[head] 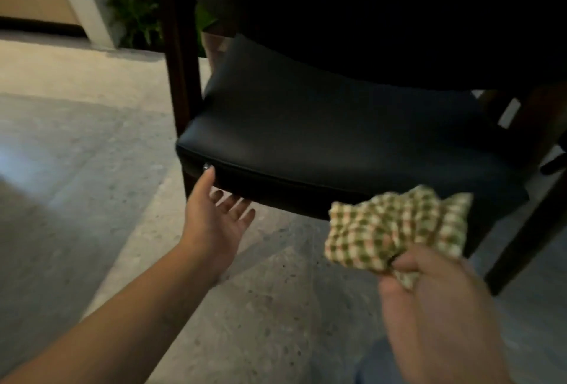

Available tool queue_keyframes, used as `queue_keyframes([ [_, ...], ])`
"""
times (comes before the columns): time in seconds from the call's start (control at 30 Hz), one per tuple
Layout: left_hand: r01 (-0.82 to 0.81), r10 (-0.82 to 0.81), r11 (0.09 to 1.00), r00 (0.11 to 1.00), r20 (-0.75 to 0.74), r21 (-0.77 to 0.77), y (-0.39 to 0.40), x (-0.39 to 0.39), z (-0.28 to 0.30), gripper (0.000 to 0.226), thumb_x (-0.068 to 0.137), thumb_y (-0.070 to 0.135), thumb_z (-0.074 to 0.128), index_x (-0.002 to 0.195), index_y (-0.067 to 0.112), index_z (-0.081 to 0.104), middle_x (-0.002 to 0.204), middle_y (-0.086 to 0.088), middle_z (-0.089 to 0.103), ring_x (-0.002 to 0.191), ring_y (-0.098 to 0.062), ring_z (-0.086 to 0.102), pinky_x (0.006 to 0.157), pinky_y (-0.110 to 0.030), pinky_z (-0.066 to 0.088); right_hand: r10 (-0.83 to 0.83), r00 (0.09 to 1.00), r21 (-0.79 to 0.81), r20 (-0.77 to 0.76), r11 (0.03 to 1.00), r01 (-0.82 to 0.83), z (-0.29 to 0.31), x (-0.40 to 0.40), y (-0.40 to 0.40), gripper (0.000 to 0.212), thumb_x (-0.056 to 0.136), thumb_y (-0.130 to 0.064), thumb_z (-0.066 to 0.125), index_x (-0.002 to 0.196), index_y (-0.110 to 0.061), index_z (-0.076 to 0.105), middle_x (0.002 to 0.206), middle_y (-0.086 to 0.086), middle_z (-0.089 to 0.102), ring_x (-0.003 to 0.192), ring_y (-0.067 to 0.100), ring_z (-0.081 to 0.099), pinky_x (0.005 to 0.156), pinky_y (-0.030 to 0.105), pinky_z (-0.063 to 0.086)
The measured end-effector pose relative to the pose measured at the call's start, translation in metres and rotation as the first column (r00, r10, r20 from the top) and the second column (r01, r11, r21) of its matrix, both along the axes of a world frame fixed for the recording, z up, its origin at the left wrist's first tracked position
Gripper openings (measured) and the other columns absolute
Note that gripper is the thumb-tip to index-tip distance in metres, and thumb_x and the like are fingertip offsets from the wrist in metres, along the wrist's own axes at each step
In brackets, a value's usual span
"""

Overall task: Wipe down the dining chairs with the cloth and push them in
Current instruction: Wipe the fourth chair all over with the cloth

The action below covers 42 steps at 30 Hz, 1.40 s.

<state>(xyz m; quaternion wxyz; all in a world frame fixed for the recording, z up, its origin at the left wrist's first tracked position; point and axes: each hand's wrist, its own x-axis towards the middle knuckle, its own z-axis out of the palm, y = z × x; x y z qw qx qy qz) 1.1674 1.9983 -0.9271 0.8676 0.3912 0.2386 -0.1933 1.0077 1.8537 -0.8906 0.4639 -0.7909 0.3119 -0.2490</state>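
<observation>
chair half under the tabletop, cloth held clear

chair point(306, 126) sits with its dark padded seat partly tucked beneath the tabletop point(399, 15), whose dark edge overhangs the back of the seat. that placement suggests the pushing-in is either under way or about to be finished, though how far in it should go cannot be judged from here.

the left hand point(214, 221) reaches to the front left corner of the seat, palm up, fingers straight and spread. the thumb tip is at the seat's front edge, and the fingers point(236, 209) lie just under the rim; whether they touch the underside is not clear. this grip is apart and holds nothing. an upturned palm under the rim makes sense for steadying or nudging the chair from its frame rather than pressing on the cushion.

the right hand point(435, 301) pinches the checked green and cream cloth point(395, 230) bunched between thumb and fingers, so this grip is clamped on the cloth. the cloth hangs in front of the seat's front edge, near the right corner, and seems not to be touching the seat. holding it off to the side keeps it out of the way of the left hand and ready for the next wipe.

the pale speckled floor point(76, 153) lies underneath, and a leafy plant point(135, 15) stands behind the chair's left leg point(181, 61).
</observation>
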Motion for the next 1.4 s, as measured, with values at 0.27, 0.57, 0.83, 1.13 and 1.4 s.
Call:
queue_keyframes([
  [0.27,-0.136,0.136,0.99,0.99,-0.037,0.023,0.044,0.028,0.015,0.035,0.101,0.029,0.044,0.129,0.009,0.05,0.126,-0.018,0.059,0.11,-0.034,0.059,0.102,-0.047,0.046,0.468,0.845,-0.792,-0.259,0.399,-0.463,-0.014,0.116,0.031,0.056,0.081,-0.009,0.031,0.131,-0.008,0.057,0.134,0.018,0.055,0.13,0.044,0.044,0.105,0.061,0.035],
  [0.57,-0.227,0.203,0.905,0.974,0.106,0.359,0.044,0.042,0.025,0.015,0.096,0.01,0.047,0.085,0.013,0.055,0.081,0.001,0.053,0.074,-0.008,0.053,0.074,-0.026,0.047,0.482,0.847,-0.598,-0.224,0.618,-0.51,0.044,0.211,0.098,0.025,0.094,-0.02,0.048,0.115,-0.011,0.059,0.117,0.007,0.051,0.106,0.024,0.048,0.082,0.033,0.039],
  [0.83,-0.229,-0.074,0.883,0.795,0.602,0.41,0.078,0.038,0.052,0.03,0.082,0.014,0.061,0.111,0.022,0.066,0.117,-0.002,0.069,0.11,-0.018,0.064,0.095,-0.039,0.049,0.739,0.668,0.132,-0.084,0.673,-0.728,0.076,0.17,0.059,0.024,0.089,-0.031,0.061,0.084,-0.011,0.073,0.08,0.003,0.074,0.079,0.017,0.07,0.077,0.034,0.053],
  [1.13,0.063,-0.452,0.824,0.674,0.585,0.564,0.069,-0.001,0.062,0.027,0.065,0.042,0.073,0.085,0.024,0.075,0.089,0.004,0.076,0.085,-0.006,0.071,0.068,-0.015,0.053,0.671,0.731,0.413,0.126,0.634,-0.654,0.045,0.12,0.035,0.018,0.089,-0.025,0.062,0.099,-0.014,0.073,0.094,0.0,0.075,0.092,0.013,0.071,0.085,0.036,0.055],
  [1.4,0.189,-0.56,0.799,0.579,0.593,0.571,0.068,0.0,0.057,0.012,0.059,0.024,0.083,0.068,0.022,0.075,0.075,0.0,0.074,0.072,-0.01,0.069,0.061,-0.018,0.053,0.653,0.745,0.529,0.134,0.588,-0.612,0.04,0.107,0.024,0.036,0.092,-0.038,0.05,0.093,-0.012,0.075,0.094,0.005,0.075,0.094,0.018,0.071,0.087,0.036,0.051],
])
